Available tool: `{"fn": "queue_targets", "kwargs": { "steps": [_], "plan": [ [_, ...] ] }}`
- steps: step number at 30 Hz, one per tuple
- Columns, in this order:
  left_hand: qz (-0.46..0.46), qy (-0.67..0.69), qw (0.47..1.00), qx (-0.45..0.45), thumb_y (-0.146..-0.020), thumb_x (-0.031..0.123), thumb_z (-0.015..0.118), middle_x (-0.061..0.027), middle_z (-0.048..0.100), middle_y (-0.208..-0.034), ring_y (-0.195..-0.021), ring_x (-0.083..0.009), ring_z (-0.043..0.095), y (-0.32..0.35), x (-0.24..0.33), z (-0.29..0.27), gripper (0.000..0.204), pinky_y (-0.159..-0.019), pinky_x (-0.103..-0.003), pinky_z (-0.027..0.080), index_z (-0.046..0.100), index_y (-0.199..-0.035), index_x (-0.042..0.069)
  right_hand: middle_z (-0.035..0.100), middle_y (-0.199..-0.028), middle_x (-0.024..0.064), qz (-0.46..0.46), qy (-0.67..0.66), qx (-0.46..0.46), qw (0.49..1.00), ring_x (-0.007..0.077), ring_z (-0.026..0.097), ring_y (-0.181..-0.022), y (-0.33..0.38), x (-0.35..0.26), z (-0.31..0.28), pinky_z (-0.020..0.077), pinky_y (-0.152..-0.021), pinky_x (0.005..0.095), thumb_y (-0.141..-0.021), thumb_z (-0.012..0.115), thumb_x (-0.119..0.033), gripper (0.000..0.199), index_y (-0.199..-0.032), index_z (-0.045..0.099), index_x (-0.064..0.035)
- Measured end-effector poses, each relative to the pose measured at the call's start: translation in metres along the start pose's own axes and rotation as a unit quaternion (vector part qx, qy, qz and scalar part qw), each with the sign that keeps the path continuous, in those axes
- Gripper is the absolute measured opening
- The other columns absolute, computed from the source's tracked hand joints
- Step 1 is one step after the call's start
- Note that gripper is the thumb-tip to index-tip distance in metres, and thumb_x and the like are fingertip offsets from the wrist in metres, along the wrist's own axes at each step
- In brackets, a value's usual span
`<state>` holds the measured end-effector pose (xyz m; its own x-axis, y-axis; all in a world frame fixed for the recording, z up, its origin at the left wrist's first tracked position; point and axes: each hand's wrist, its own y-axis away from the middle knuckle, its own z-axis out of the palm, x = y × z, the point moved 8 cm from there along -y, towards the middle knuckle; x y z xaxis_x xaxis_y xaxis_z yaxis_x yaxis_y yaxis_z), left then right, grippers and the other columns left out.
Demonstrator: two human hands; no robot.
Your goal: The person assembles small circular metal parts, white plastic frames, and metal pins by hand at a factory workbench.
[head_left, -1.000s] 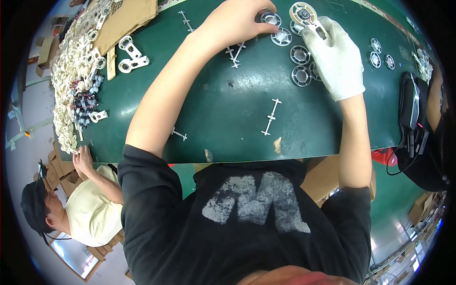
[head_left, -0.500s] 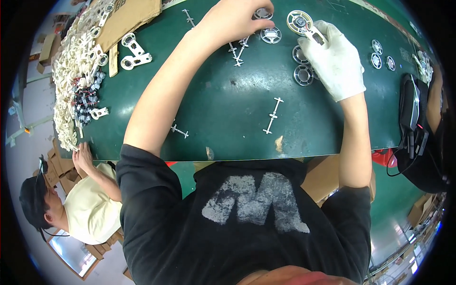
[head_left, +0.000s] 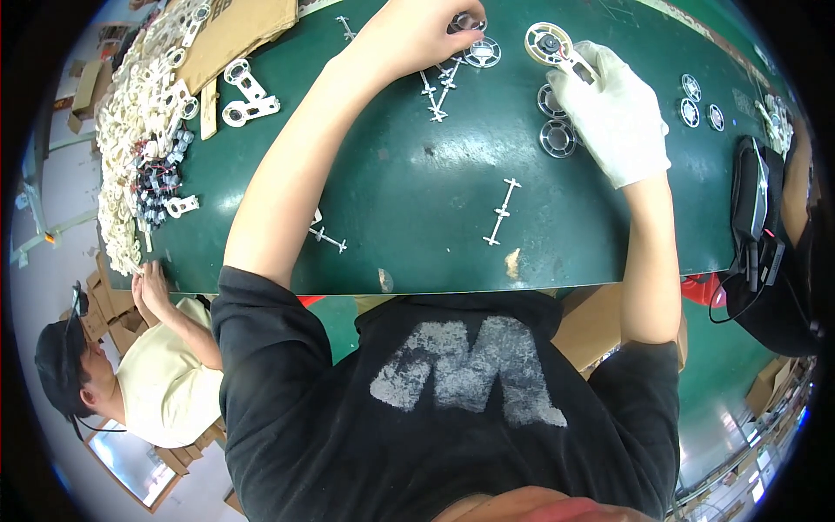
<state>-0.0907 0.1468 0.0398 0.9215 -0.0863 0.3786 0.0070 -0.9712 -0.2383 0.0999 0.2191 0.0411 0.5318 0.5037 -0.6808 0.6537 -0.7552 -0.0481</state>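
My bare left hand [head_left: 428, 33] is at the far side of the green table, its thumb and fingers pinched round a dark-centred wheel-like disc [head_left: 470, 21]. Just below it, a second silver spoked disc [head_left: 483, 53] lies close to my thumb. My right hand [head_left: 613, 109], in a white glove, is closed on the narrow arm of a cream plastic part with a round ring end [head_left: 548, 43]. Under the gloved fingers lie more silver-rimmed discs [head_left: 557, 138], partly covered. Thin grey plastic sprues [head_left: 437, 111] lie below my left wrist.
Heaped cream parts [head_left: 122, 165] and dark small components [head_left: 156, 187] cover the left edge, beside cardboard [head_left: 243, 35]. A single sprue [head_left: 502, 212] lies mid-table. Several discs [head_left: 690, 112] and a black pouch [head_left: 755, 191] are at right. A person [head_left: 165, 374] sits at left.
My left hand has shifted slightly left and away, taking the disc in it along; the spoked disc beside it has moved the same way. My right hand has hardly moved.
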Motion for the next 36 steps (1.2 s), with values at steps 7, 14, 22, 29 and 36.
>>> {"fn": "queue_targets", "kwargs": {
  "steps": [7,14,22,29,36],
  "plan": [
    [0.262,0.165,0.922,0.234,-0.080,0.008,0.078,-0.0146,0.070,-0.109,-0.089,-0.0290,0.069,0.034,0.070,-0.059,0.031,-0.080,-0.034,0.056,0.068,-0.108,0.003,0.072,-0.105,0.0221,-0.044,0.033,-0.067,0.996,0.0405,0.069,-0.099,0.008,-0.026,0.005,0.0538,-0.089,0.0437,-0.090,0.062,-0.034,0.042,-0.119,0.068,-0.0041],
    [0.072,0.131,0.978,0.142,-0.077,0.000,0.082,-0.0103,0.072,-0.127,-0.113,-0.0253,0.070,0.071,0.080,-0.031,0.052,-0.097,-0.033,0.056,0.068,-0.128,0.004,0.075,-0.098,0.0134,-0.185,0.048,-0.067,0.979,0.0331,0.073,-0.091,0.031,-0.040,0.021,0.0580,-0.078,0.0408,-0.090,0.072,-0.034,0.039,-0.120,0.070,-0.0094],
    [-0.003,0.339,0.935,0.108,-0.080,-0.009,0.079,-0.0145,0.068,-0.134,-0.124,-0.0241,0.065,0.086,0.067,-0.020,0.056,-0.109,-0.037,0.051,0.064,-0.132,-0.001,0.075,-0.095,0.0122,-0.180,0.084,-0.072,0.977,0.0302,0.074,-0.085,0.041,-0.047,0.026,0.0584,-0.074,0.0378,-0.089,0.074,-0.033,0.038,-0.119,0.070,-0.0107],
    [-0.042,0.362,0.925,0.106,-0.080,-0.012,0.077,-0.0152,0.067,-0.135,-0.127,-0.0254,0.064,0.094,0.062,-0.012,0.052,-0.109,-0.038,0.052,0.066,-0.130,-0.002,0.074,-0.088,0.0121,-0.198,0.029,-0.064,0.978,0.0315,0.074,-0.079,0.044,-0.044,0.033,0.0582,-0.071,0.0377,-0.088,0.076,-0.030,0.039,-0.121,0.067,-0.0095],
    [-0.008,0.334,0.935,0.115,-0.078,-0.012,0.077,-0.0152,0.070,-0.131,-0.125,-0.0274,0.066,0.097,0.067,-0.016,0.051,-0.105,-0.037,0.054,0.068,-0.127,-0.001,0.072,-0.085,0.0127,-0.128,-0.063,-0.150,0.978,0.0274,0.073,-0.076,0.040,-0.045,0.036,0.0563,-0.071,0.0373,-0.089,0.076,-0.025,0.033,-0.114,0.067,-0.0053]
  ]
}}
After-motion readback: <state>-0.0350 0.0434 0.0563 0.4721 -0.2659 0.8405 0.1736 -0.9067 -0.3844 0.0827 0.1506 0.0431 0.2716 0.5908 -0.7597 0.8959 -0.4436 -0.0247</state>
